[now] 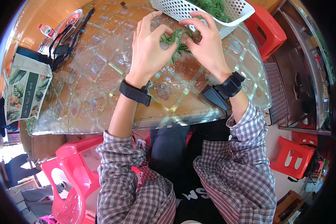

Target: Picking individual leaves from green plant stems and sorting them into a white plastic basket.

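Observation:
Over the far middle of the table, a sprig of green needle-like foliage [181, 42] is held between my two hands. The thumb and index finger of my left hand [150, 46] are closed on its left side. At its right side, my right hand [209, 48] grips it between thumb and fingers. Just beyond my hands stands a white perforated plastic basket [175, 12], with more green foliage [214, 8] inside. Whether the held foliage is one stem or several cannot be seen.
A shiny patterned cover lies on the table [100, 108], scattered with small bits. A printed tote bag [28, 87] hangs by the left edge, near a bottle [47, 31] and a round tray [71, 26]. Red plastic stools [267, 31] and a pink chair [76, 168] surround the table.

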The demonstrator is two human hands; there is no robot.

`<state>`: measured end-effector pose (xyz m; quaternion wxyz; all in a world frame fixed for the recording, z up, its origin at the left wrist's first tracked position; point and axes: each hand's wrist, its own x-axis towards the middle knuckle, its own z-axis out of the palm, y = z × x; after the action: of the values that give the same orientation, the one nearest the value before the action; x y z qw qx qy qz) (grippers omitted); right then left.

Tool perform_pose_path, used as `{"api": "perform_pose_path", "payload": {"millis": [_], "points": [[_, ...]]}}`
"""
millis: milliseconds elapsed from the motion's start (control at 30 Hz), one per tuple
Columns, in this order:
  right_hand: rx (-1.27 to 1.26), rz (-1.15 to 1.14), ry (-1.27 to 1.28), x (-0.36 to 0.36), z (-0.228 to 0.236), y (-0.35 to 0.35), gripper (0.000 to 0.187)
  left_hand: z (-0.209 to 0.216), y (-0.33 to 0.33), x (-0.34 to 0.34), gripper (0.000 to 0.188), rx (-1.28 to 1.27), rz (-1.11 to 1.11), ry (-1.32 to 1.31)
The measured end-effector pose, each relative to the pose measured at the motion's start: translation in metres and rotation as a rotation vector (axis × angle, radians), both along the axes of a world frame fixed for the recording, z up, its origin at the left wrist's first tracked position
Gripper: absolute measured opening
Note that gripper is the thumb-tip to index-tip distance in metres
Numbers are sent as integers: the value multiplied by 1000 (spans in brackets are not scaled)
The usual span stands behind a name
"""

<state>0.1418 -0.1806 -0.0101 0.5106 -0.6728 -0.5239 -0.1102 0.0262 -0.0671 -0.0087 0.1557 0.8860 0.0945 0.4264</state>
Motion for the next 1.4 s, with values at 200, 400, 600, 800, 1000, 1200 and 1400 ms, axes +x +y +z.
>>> {"api": "perform_pose_path", "payload": {"millis": [200,400,600,800,1000,1200,1400], "points": [[-39,13,-42,-3,2,-2,39,0,1,-1,18,-4,2,16],[-108,42,-33,-4,2,-3,43,-1,-1,-2,19,-24,24,68],[-155,50,-7,-3,0,-4,44,1,-1,-2,22,-7,9,90],[-195,56,7,0,-2,-3,44,2,0,-4,26,3,-10,107],[-206,75,52,3,1,-6,44,2,2,-3,25,-35,-29,96],[-151,84,-15,7,-6,-2,44,2,3,-4,24,-47,-25,108],[-107,62,0,9,-9,0,36,-2,4,1,22,-124,-42,58]]}}
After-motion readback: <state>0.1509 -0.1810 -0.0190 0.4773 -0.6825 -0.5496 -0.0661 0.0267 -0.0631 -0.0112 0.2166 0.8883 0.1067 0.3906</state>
